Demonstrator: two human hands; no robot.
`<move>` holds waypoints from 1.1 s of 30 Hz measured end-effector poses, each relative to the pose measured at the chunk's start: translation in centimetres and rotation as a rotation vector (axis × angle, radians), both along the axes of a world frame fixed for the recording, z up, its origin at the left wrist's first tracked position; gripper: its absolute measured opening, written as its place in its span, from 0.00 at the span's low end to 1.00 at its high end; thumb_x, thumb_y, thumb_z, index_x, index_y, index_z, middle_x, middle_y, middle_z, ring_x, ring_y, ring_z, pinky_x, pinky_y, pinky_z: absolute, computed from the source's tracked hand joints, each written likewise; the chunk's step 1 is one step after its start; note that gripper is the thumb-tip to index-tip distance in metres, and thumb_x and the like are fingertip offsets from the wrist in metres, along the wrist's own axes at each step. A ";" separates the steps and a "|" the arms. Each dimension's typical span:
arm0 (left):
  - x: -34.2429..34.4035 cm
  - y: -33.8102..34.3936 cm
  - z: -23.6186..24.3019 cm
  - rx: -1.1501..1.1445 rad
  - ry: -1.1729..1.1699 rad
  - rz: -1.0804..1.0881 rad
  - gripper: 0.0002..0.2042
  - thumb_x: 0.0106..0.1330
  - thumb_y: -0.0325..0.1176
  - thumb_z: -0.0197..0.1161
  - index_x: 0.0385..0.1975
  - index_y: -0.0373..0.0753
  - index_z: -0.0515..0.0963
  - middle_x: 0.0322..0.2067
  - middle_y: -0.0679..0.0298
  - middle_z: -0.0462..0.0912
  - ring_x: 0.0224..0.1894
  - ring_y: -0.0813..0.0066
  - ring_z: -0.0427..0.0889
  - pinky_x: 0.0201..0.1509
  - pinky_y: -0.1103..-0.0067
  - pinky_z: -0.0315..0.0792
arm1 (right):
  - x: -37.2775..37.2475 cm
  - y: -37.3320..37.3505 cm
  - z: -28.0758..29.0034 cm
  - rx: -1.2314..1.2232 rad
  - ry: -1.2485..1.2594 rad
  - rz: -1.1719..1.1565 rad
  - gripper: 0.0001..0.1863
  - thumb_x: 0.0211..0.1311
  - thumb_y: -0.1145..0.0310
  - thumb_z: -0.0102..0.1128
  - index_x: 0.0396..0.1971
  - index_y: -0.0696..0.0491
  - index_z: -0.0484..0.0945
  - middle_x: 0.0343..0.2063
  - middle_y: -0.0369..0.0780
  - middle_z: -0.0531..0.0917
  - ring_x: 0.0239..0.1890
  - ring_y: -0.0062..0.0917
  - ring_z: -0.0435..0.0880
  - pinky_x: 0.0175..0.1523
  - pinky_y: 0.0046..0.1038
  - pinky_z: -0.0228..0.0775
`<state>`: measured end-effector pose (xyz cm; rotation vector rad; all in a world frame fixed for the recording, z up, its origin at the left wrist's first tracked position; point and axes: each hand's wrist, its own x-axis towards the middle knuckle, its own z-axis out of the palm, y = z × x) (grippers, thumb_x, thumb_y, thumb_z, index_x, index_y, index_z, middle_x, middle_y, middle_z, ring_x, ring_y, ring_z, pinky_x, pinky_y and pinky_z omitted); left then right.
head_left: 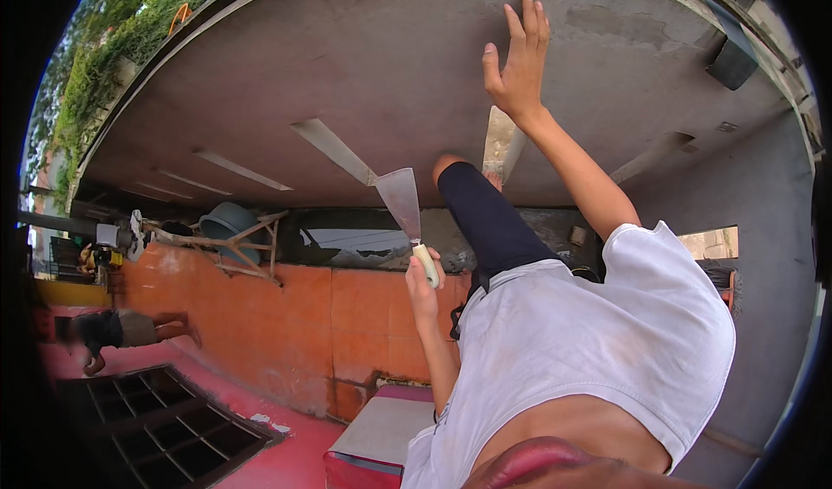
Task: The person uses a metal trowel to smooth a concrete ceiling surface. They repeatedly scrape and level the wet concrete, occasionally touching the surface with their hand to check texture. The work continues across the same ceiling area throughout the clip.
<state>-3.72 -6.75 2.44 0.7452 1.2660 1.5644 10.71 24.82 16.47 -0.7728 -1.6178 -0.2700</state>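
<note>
My left hand (425, 272) grips the cream handle of a scraper (400, 201) with a wide, flat metal blade, held upright beside my raised leg. The blade's top corner lies near the lower end of one of the narrow slots in the grey plastered wall (589, 73). My right hand (517, 68) is open high on that wall, fingers apart. My knee in dark shorts (490, 220) is lifted toward the wall, and a bare foot (495, 179) shows at the pale middle slot (498, 138).
At left, a grey-blue tub (225, 220) sits by a wooden frame (260, 246) on orange tiles (373, 333). Another person (130, 329) is by a pink wall with a barred window (160, 420). A grey-topped red object (373, 437) is below; a dark box (728, 60) is at upper right.
</note>
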 end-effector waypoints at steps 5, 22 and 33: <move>2.6 4.1 3.6 0.049 -0.085 -0.136 0.29 0.76 0.61 0.37 0.41 0.37 0.70 0.17 0.69 0.66 0.19 0.85 0.63 0.24 0.86 0.55 | 1.3 -6.6 -3.6 -0.957 0.360 0.694 0.28 0.74 0.51 0.45 0.61 0.58 0.67 0.51 0.45 0.77 0.50 0.30 0.80 0.55 0.36 0.72; 11.6 19.5 9.0 0.248 -0.031 -0.252 0.16 0.77 0.41 0.48 0.35 0.32 0.72 0.12 0.72 0.65 0.14 0.86 0.63 0.19 0.82 0.56 | 3.4 -4.4 1.5 -1.056 0.741 0.645 0.19 0.72 0.53 0.55 0.41 0.57 0.74 0.18 0.38 0.77 0.14 0.19 0.72 0.20 0.22 0.66; 11.9 22.0 9.7 0.313 0.002 -0.215 0.15 0.75 0.39 0.49 0.37 0.30 0.72 0.14 0.69 0.68 0.15 0.85 0.67 0.20 0.82 0.59 | 3.2 -2.0 2.4 -1.104 0.694 0.554 0.23 0.71 0.52 0.54 0.42 0.62 0.75 0.14 0.35 0.73 0.13 0.15 0.67 0.18 0.20 0.60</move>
